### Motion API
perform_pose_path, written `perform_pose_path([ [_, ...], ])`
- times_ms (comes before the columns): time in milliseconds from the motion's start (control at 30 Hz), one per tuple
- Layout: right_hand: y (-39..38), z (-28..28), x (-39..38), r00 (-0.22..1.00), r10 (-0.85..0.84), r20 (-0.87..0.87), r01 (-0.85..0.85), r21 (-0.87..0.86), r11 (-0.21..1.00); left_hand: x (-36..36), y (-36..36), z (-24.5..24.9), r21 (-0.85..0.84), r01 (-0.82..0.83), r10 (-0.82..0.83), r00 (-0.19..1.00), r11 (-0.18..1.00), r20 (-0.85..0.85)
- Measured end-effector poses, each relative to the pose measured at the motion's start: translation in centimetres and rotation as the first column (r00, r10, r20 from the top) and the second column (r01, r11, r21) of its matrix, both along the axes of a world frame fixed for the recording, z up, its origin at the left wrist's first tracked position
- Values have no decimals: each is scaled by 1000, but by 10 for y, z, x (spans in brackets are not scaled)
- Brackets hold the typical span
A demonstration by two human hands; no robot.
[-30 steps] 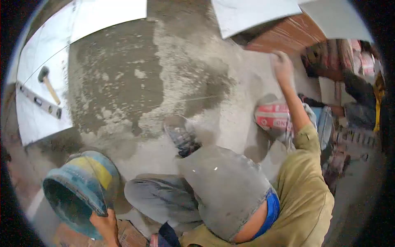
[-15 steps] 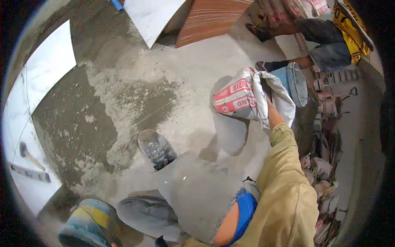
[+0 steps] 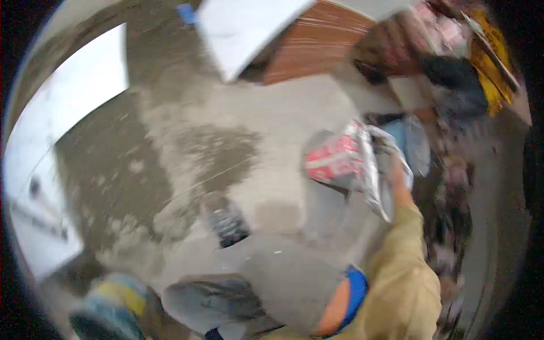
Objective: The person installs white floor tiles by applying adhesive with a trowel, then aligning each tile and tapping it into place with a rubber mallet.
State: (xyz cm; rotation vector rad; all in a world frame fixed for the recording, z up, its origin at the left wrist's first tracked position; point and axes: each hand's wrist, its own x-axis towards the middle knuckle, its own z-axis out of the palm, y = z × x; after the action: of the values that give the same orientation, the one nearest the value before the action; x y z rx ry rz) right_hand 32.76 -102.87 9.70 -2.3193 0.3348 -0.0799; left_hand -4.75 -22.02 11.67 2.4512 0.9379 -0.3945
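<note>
A white and red bag (image 3: pixel 340 158) stands on the pale dusty floor, its top open toward the right. My right hand (image 3: pixel 396 170) reaches into the bag's mouth; the fingers are blurred and partly hidden there. The forearm in a tan sleeve comes up from the lower right. Just beyond the bag is a light blue bucket (image 3: pixel 416 146). My left hand is not in view. At the lower left, near my legs, stands a blue-green bucket with a yellow band (image 3: pixel 122 300).
White panels (image 3: pixel 93 79) line the left side, with a hammer (image 3: pixel 39 190) and a level (image 3: pixel 39 220) on one. A white panel (image 3: pixel 249 28) and brown panel (image 3: pixel 317 42) lie at the top. Another person (image 3: pixel 459 76) is at the upper right, near bags.
The view has shifted and blurred, so the bag and floor appear lower and further right. My right hand remains at the bag's mouth. A small part of a finger at the bottom left has gone from view.
</note>
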Motion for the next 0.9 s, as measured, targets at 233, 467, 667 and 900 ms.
perform_pose_path([
  [233,172,13,138,921,84,-380,225,696,683,0,-16,-20,453,-126,117,992,882,49],
  [467,486,-218,160,75,940,-332,388,878,280,12,-22,-9,138,-176,162,981,975,105],
  [667,681,-224,162,251,856,-452,-462,722,516,28,-26,0,145,-277,283,959,950,-20],
  [900,668,-221,153,574,670,-471,-106,769,630,26,-23,-4,126,-327,320,944,937,77],
])
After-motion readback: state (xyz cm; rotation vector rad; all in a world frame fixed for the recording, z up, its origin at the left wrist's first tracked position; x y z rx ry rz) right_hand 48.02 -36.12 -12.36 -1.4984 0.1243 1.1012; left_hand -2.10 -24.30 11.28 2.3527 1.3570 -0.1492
